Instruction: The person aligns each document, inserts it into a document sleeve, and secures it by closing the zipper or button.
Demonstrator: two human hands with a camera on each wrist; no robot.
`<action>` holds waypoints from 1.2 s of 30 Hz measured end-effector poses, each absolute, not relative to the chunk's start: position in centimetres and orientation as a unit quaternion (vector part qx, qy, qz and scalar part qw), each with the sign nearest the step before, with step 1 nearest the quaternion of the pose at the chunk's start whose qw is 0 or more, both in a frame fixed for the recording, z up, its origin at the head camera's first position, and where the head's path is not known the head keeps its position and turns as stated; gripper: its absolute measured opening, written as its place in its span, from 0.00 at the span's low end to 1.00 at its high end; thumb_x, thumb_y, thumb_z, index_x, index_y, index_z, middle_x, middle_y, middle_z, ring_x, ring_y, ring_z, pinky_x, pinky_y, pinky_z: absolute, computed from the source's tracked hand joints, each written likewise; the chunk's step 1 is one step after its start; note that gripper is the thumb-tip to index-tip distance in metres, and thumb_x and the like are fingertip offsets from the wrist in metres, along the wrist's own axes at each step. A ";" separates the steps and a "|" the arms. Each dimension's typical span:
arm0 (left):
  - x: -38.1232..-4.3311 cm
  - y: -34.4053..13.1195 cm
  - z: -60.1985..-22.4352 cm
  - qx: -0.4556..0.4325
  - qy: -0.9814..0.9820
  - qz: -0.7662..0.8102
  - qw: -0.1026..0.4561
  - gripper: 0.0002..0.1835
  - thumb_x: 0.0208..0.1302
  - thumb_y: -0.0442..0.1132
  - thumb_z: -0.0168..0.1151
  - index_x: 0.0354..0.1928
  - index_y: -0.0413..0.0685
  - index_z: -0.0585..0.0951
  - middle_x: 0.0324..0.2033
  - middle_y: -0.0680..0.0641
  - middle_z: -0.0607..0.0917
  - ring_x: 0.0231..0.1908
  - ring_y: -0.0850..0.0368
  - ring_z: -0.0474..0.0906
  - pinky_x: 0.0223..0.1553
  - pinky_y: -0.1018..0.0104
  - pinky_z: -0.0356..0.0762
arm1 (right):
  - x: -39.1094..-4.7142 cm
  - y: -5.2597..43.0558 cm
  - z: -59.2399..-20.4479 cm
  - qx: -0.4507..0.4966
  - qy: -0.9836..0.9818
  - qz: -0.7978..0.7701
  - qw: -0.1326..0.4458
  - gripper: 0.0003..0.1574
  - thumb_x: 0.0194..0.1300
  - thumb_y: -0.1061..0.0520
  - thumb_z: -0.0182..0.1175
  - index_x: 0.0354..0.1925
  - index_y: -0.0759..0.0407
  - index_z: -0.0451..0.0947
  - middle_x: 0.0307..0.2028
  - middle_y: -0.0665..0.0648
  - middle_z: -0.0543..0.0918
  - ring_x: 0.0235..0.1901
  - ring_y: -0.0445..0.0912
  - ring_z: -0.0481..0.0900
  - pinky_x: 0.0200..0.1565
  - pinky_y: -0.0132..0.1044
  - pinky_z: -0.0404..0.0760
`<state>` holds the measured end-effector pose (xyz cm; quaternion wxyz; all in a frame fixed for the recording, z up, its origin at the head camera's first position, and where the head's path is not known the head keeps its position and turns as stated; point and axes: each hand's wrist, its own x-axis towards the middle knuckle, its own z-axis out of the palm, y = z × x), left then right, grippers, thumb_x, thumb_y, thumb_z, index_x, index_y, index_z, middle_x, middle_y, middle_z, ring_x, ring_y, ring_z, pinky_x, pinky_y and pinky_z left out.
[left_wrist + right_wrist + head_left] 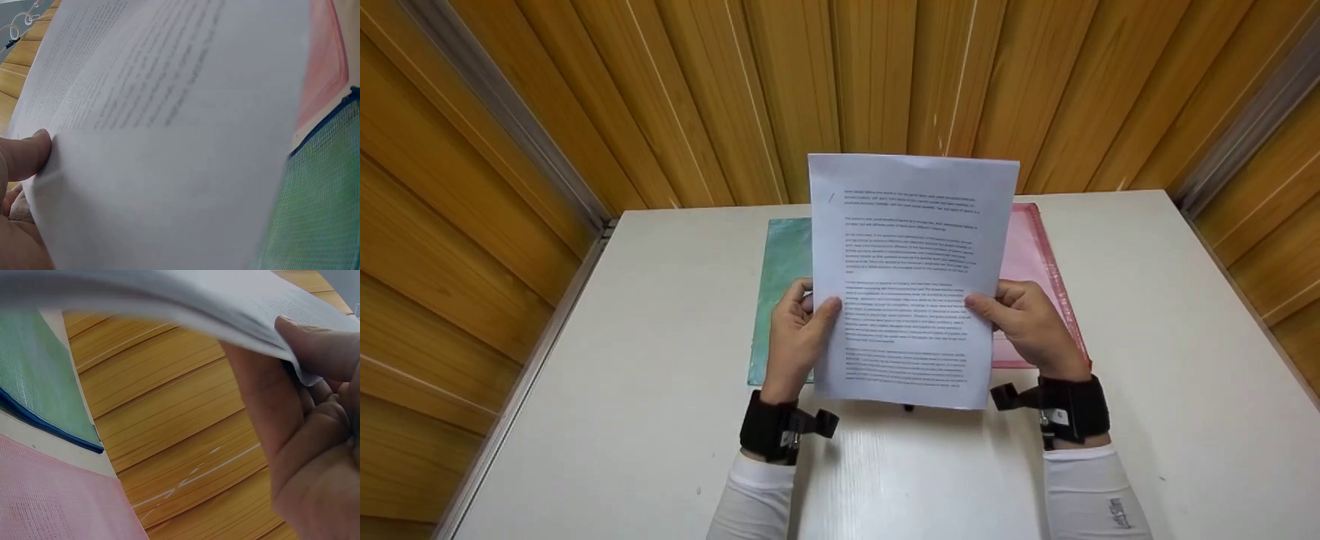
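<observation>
Both hands hold a stack of printed paper sheets [907, 247] up over the table, text side toward the head camera. The left hand [799, 330] pinches the left edge, thumb on the front; in the left wrist view the thumb [28, 154] presses near the paper's edge. At the right edge, the right hand [1031, 322] pinches it likewise, and the right wrist view shows layered sheet edges [259, 332] between thumb and fingers. Behind the paper lie a green mesh pouch [776, 285] and a pink pouch [1039, 262], both partly hidden by it.
The white table [660, 322] surrounds the pouches. Wood-look panels [870, 75] rise at the back and both sides. Printed text shows through the pink pouch in the right wrist view. A small dark thing [908, 408] peeks out under the paper's lower edge.
</observation>
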<state>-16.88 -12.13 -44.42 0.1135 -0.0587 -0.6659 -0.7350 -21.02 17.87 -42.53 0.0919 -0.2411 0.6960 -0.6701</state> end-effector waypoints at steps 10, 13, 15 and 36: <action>-15.8 -12.1 -42.7 -0.066 -0.678 -0.723 0.116 0.14 0.68 0.29 0.60 0.53 0.28 0.73 0.40 0.29 0.85 0.38 0.53 0.85 0.41 0.66 0.80 | -20.9 18.9 -42.2 -0.208 0.646 -0.735 0.001 0.24 0.72 0.63 0.56 0.59 0.80 0.72 0.47 0.55 0.89 0.41 0.48 0.90 0.41 0.38 0.87; -16.6 -12.1 -44.1 -0.078 -0.687 -0.715 0.108 0.18 0.68 0.30 0.61 0.56 0.28 0.72 0.44 0.29 0.83 0.42 0.48 0.85 0.44 0.63 0.82 | -20.8 19.5 -42.0 -0.201 0.631 -0.749 -0.026 0.24 0.72 0.63 0.56 0.60 0.79 0.72 0.49 0.55 0.88 0.43 0.47 0.89 0.42 0.37 0.86; -17.1 -12.0 -45.1 -0.089 -0.689 -0.713 0.095 0.21 0.68 0.30 0.61 0.59 0.28 0.69 0.47 0.28 0.81 0.43 0.43 0.84 0.45 0.58 0.83 | -20.9 19.8 -41.9 -0.191 0.621 -0.759 -0.043 0.23 0.72 0.63 0.56 0.60 0.77 0.73 0.50 0.55 0.88 0.44 0.47 0.89 0.43 0.37 0.86; -16.3 -5.8 -49.4 -0.120 -0.941 -0.297 0.113 0.12 0.65 0.36 0.61 0.47 0.38 0.82 0.46 0.42 0.84 0.44 0.46 0.82 0.46 0.57 0.80 | -21.0 21.5 -41.9 -0.111 0.583 -0.800 -0.092 0.23 0.69 0.63 0.59 0.58 0.76 0.75 0.48 0.56 0.89 0.43 0.47 0.89 0.41 0.36 0.86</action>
